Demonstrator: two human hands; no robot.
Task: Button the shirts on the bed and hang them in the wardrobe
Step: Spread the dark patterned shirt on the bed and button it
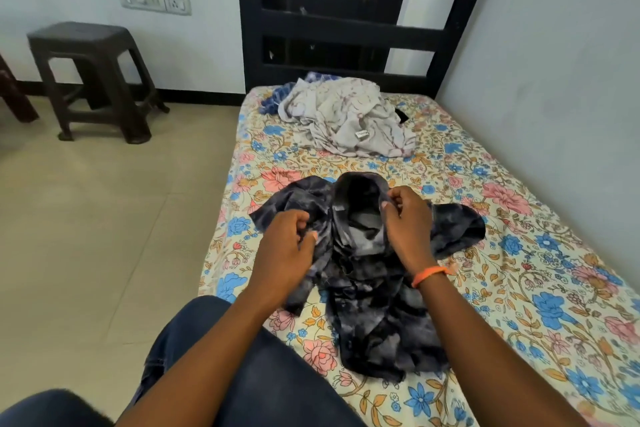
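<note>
Pale walls and a tiled floor point(104, 218) frame a single bed point(519, 288) covered in a cream sheet printed with blue, pink and orange flowers, its dark slatted headboard point(346, 28) standing against the far wall. On the near half of the bed lies a dark tie-dyed shirt point(374, 305), spread out with the collar pointing toward the headboard and its front open. The left hand point(287, 246) pinches the shirt's left front edge, fingers point(304, 239) curled round the cloth. The right hand point(408, 218), with an orange band point(429, 276) on its wrist, grips the opposite edge just below the collar, its fingers curled on the fabric too. Whether a button is between either hand's fingers cannot be told. Farther up the bed, near the headboard and well apart from the dark shirt, a crumpled pale floral shirt point(346, 121) lies in a heap, with a bit of blue patterned cloth point(273, 100) showing from under its left side. A dark plastic stool point(90, 76) stands on the floor by the left wall, below a white switch panel point(156, 2). The person's knee in dark blue trousers point(225, 357) shows at the bottom edge, beside the bed.
</note>
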